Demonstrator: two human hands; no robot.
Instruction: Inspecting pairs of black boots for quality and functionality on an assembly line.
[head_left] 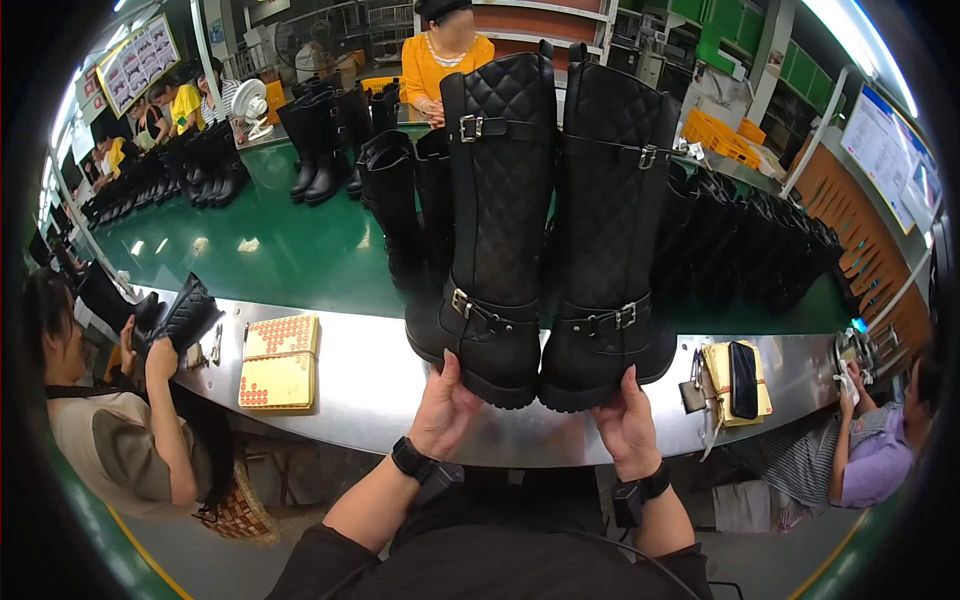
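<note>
Upright in front of me is a pair of tall black boots with quilted shafts, silver buckles and lugged soles. My left hand [443, 415] grips the left boot [500, 220] low down, its thumb on the heel area and the other fingers partly hidden beneath the sole. In the same way my right hand [628, 425] is closed on the bottom of the right boot [612, 220]. The two boots stand side by side, close together at the heels, above the metal edge of the workbench [365, 375]. A dark band with a small box circles each of my wrists.
Several black boots [745, 235] line the green table surface [290, 250]. A bundle of yellow cards [279, 362] lies left; a phone [743, 380] tops another bundle at right. Seated co-workers flank me; one at left handles a black boot [187, 310]. Someone in orange [485, 55] stands opposite.
</note>
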